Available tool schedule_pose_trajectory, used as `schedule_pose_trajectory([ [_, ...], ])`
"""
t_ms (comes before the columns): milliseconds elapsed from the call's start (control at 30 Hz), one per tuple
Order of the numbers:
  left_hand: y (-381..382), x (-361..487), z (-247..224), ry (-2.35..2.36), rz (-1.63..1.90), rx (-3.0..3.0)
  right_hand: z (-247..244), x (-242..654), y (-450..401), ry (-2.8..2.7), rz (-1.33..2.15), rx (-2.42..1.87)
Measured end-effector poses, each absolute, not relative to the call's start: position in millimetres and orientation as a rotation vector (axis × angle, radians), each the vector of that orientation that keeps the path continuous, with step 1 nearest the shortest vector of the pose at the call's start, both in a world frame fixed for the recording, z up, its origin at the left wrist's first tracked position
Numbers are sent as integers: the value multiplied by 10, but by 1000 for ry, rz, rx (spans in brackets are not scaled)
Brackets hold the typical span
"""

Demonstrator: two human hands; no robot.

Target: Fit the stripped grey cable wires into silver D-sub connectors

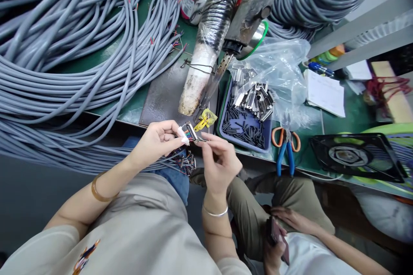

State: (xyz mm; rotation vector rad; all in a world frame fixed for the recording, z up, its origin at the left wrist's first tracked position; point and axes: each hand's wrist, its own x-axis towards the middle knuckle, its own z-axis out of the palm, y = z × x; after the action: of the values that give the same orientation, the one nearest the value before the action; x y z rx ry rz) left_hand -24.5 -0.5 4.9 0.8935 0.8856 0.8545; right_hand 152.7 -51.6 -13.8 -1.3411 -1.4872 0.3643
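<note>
My left hand [164,137] pinches a multi-pin connector [191,132] with coloured wires fixed to its back. White wrapping covers the tips of its thumb and forefinger. Close against the connector's right end, my right hand [221,159] has thumb and forefinger pressed together; whatever is between them is too small to name. Below the held connector hangs a bunch of wired connectors [185,162] on grey cables, over my lap. Just beyond my fingertips sits a yellow plastic piece [206,119], under the soldering iron [219,73] and the white-ended fume hose [196,81].
Grey cables [80,73] cover the left side. A blue tray [222,126] holds black sleeves and metal connectors, beside a plastic bag [287,68]. Pliers [285,150] and a black fan [355,157] lie rightward. A co-worker's hand [274,253] holds a phone at lower right.
</note>
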Motion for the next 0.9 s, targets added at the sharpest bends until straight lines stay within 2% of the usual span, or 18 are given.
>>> schedule_pose_trajectory([
  [333, 2, -105, -69, 1121, 1105, 1095, -227, 1428, -354, -1622, 160, -1257],
  [900, 23, -42, 58, 1283, 1190, 1430, -118, 1435, -200, -1604, 110, -1241],
])
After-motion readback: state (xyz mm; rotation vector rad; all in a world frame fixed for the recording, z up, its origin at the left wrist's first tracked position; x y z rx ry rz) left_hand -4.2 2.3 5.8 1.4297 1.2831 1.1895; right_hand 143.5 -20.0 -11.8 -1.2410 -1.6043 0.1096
